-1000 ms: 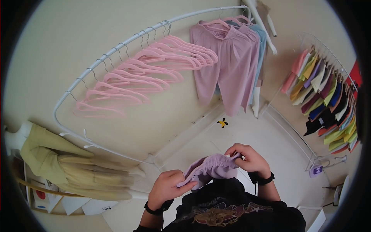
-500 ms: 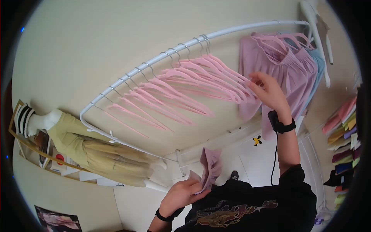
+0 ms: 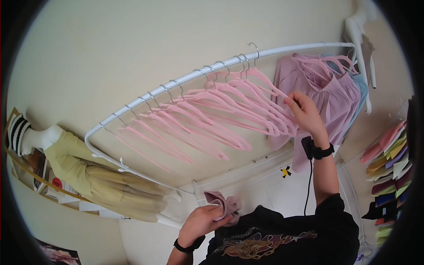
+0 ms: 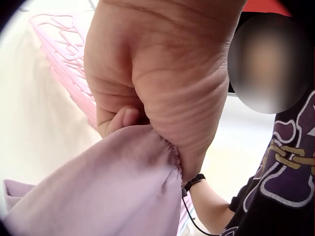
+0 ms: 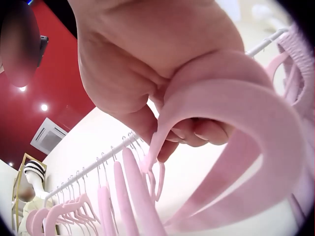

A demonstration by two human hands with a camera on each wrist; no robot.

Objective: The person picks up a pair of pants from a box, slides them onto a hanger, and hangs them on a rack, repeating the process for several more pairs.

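The right arm is stretched forward and up, and one shoulder of a pink hanger (image 3: 264, 80) is gripped by the right hand (image 3: 306, 114), its fingers bent round the bar. The hanger's hook is seen above the white rail (image 3: 291, 48); whether the two touch cannot be told. The left arm is kept low before the black shirt (image 3: 274, 234), and a bunched lilac garment (image 3: 232, 206) with a gathered edge is held in the closed left hand (image 3: 202, 223). More pink hangers (image 3: 221, 98) are carried by the rail, with lilac trousers (image 3: 338, 99) hung beyond them. On a wood-edged shelf (image 3: 57, 188), flat items are held, among them one marked with a red disc; these are partly covered by a mannequin (image 3: 67, 154). In the left wrist view, most fingertips are hidden and the garment is cut off below. At far right, a rack of colourful clothes (image 3: 388, 172) is lost into the dark border.
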